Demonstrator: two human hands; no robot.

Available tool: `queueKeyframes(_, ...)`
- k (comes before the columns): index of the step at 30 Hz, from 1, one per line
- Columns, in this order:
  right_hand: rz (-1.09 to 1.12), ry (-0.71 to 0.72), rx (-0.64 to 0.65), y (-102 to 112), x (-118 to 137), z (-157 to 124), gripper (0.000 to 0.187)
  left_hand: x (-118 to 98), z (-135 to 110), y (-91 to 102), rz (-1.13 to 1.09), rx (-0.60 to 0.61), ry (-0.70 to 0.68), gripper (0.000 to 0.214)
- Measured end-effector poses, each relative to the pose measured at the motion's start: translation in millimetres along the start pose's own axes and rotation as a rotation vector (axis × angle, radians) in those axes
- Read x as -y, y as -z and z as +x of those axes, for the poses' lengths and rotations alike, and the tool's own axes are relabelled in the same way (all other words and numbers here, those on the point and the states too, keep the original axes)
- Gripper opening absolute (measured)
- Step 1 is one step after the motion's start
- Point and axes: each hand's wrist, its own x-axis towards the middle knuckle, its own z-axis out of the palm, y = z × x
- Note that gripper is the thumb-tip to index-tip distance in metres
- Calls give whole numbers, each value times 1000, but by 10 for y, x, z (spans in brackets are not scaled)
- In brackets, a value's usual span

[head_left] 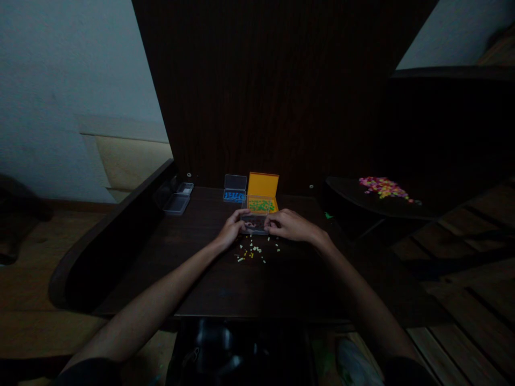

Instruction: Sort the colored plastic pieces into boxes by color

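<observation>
A small clear plastic box (257, 231) with small dark and pinkish bits in it lies on the dark wooden desk. My left hand (230, 230) grips the box's left side, its fingers along the rim. Over the right end of the box is my right hand (293, 225), fingertips pinched together; what they hold, if anything, is too small to make out. Close behind stands an open yellow case (263, 185) filled with small green pieces (260, 206). Scattered on the desk in front of the box are small pale pieces (256, 249) and a few yellow pieces (251, 255).
Behind, an open clear box (235, 181) contains blue pieces (234, 196). Another open clear box (177, 204) lies at the left by the raised side panel (120, 230). A pile of pink and yellow pieces (384, 187) rests on the right-hand shelf (346, 195). A tall dark panel (273, 96) closes the back.
</observation>
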Motion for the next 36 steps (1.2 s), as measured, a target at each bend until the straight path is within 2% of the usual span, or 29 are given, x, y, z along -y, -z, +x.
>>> queueKeyframes(4,-187,-33,106,24,20,146,15,20,5,5,10,-4,3,51)
queueKeyframes(8,-237,-11,182,15,49,249,15,35,6,14,23,-2,-13,51)
queueKeyframes(19,-109,85,186,-48,-9,375,18,25,-1,1,0,37,-8,51)
queueKeyframes(25,-29,76,205,-40,-49,383,16,41,6,11,15,30,-11,51)
queueKeyframes(30,55,107,107,-12,-60,332,17,23,17,29,42,-7,-6,52)
queueKeyframes(36,168,110,-15,-27,62,98,14,0,30,41,10,-17,-30,53)
